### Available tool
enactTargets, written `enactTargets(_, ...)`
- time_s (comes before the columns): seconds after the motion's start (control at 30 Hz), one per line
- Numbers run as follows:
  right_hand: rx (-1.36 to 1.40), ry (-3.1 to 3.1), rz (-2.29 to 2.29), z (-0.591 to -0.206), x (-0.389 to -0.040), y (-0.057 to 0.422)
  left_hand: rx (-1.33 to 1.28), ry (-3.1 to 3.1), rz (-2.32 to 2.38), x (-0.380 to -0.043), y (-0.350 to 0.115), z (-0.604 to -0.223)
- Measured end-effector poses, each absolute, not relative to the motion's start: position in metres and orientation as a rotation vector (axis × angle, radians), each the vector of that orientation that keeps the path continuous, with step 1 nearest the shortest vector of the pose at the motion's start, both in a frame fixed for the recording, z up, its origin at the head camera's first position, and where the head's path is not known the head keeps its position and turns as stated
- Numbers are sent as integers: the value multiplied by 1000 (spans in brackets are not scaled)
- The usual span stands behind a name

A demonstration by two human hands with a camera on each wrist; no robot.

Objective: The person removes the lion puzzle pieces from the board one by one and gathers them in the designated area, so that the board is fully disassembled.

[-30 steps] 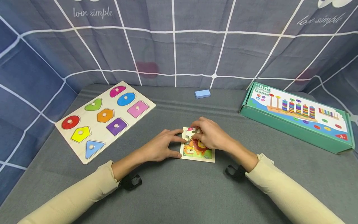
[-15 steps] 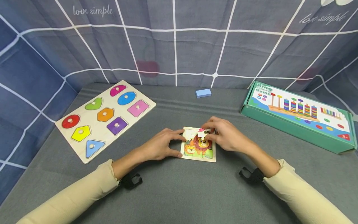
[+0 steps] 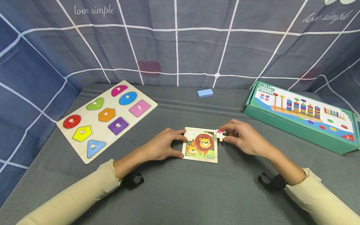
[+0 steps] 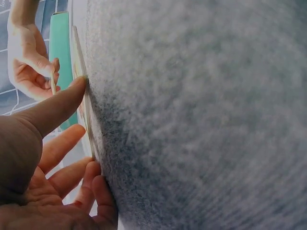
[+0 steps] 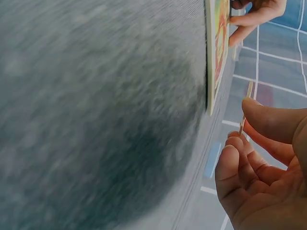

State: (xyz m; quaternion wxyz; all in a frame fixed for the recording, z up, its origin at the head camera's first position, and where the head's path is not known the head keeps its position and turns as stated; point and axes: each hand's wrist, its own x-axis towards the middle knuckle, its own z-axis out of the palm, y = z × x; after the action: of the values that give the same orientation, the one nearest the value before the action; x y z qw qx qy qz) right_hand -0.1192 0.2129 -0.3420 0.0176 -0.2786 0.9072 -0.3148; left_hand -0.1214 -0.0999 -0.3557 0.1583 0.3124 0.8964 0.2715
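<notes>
A small square lion jigsaw puzzle point(image 3: 198, 159) lies flat in its light wooden frame on the grey cloth. My left hand point(image 3: 160, 147) rests at its left side, thumb on the lower part of the edge and fingertips on the upper part, spread apart. Just beyond the puzzle's right edge, my right hand point(image 3: 248, 137) pinches a pale puzzle piece point(image 3: 220, 135) with pink on it between thumb and fingers. The right wrist view shows that puzzle piece point(image 5: 250, 89) edge-on, raised off the cloth. The puzzle's upper left corner looks pale; I cannot tell whether a piece fills it.
A wooden peg board point(image 3: 95, 153) with several coloured knobbed shapes lies to the left. At the back stands a small blue block point(image 3: 205, 93). A green game box point(image 3: 298, 128) sits at the right. Behind everything hangs a blue-grey curtain point(image 3: 197, 51) with white lines.
My right hand has lifted the puzzle piece from the puzzle's upper area and carried it rightward past the frame's edge. The left hand has stayed at the left side.
</notes>
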Motion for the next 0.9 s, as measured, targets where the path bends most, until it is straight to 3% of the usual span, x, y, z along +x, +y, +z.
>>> enactTargets(0.9,-761,2794,-820,-352,-125,238,911,2565,751,-122,-99,-354)
